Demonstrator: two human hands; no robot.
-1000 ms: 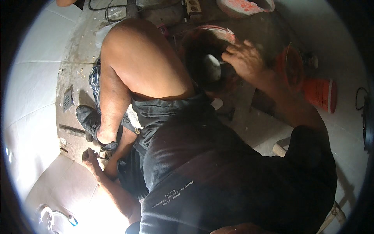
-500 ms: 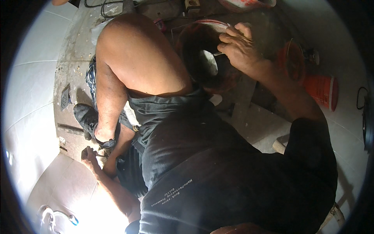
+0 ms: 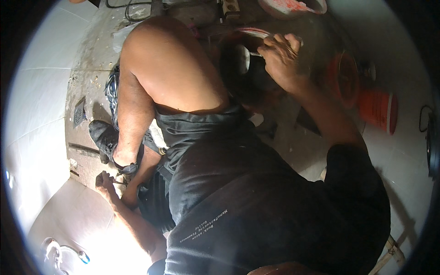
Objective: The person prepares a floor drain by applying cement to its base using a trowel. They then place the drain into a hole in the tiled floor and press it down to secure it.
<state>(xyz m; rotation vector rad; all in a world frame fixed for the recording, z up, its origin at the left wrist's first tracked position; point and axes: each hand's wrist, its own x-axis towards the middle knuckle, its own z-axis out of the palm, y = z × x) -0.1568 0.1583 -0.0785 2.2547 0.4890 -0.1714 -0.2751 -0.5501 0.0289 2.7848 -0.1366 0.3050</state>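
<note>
1. The right hand [image 3: 285, 62] is held over the edge of a bucket [image 3: 251, 30] with a reddish rim. Its fingers are curled in, and the thin handle of a pale-faced tool [image 3: 244, 59] appears to be pinched between them.
2. The tool's pale face is seen inside the bucket, brightly lit against the dark interior; whether any contents are touched by it cannot be told.
3. The left hand [image 3: 105, 180] is held low, near a black shoe [image 3: 104, 140], with its fingers bent. A thin dark object [image 3: 120, 183] is seen just beside them, but whether it is gripped cannot be told.
4. The bucket is placed beside a bent leg [image 3: 174, 68], by which its left side is partly hidden.
5. Beyond it, a pale basin [image 3: 277, 13] smeared with red is cut off by the upper edge, near a socket block [image 3: 230, 8].
6. To the right, an orange tub [image 3: 337, 73] and a red-orange container [image 3: 376, 110] are set close together.
7. At the left, a drain grate [image 3: 79, 113] is set in the floor.
</note>
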